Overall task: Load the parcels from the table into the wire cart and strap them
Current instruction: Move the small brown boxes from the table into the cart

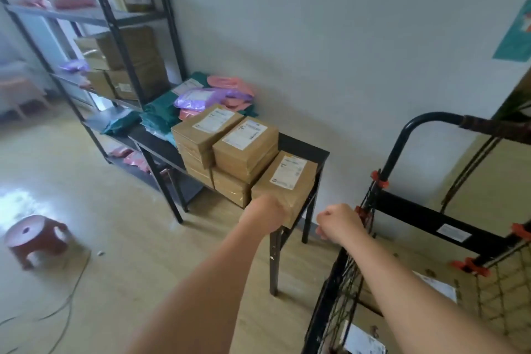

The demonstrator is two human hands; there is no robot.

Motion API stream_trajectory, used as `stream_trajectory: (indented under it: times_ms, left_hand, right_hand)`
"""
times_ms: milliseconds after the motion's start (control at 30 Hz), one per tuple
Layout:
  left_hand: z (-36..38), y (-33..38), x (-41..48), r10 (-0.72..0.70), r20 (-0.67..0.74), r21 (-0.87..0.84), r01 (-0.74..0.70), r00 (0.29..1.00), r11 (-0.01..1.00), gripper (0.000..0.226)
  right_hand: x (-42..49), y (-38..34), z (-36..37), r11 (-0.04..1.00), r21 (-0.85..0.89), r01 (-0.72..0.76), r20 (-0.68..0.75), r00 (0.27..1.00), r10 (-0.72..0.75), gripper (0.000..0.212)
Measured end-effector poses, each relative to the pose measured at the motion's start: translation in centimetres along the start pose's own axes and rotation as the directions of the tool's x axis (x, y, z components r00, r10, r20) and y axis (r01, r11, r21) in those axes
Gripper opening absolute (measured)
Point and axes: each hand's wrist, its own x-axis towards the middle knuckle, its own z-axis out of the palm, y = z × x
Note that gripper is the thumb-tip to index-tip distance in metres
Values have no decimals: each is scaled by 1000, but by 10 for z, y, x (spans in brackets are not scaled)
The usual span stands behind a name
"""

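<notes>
Wall: plain pale grey, matte; teal poster at far right edge, cut off by the frame. Floor: yellowish, smooth, with a bright glare patch at left. Black metal shelving rack stands against the wall at left. Daylight enters behind it, upper left (window or door, cannot tell). Red plastic stool on floor, lower left; thin cable trails near it.

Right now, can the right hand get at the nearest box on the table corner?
Probably yes: the right hand hangs close beside the nearest box, only air between them, and the left hand touches its near edge, leaving the right side free.
</notes>
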Motion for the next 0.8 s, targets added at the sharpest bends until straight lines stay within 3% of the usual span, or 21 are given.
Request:
stream_trajectory:
  times_ms: [100, 200, 367, 800]
  left_hand:
    - [-28, -36, 11, 16, -12, 36, -16, 1000, 999, 26]
    - [-62, -67, 25, -24, -61, -65, 20, 998, 998, 22]
    - [-112, -104, 50, -39, -106, -96, 28, 994, 995, 27]
    - [-185, -88, 151, -26, -234, -219, -26, 972, 975, 24]
  right_hand:
    - [2, -32, 28, 1000, 24, 8, -18, 1000, -8, 26]
    - [2, -67, 54, 995, 96, 30, -10, 1000, -29, 24]
    - [4, -129, 79, 972, 219, 82, -27, 997, -78, 20]
    - [82, -229, 70, 924, 339, 179, -32, 983, -179, 12]
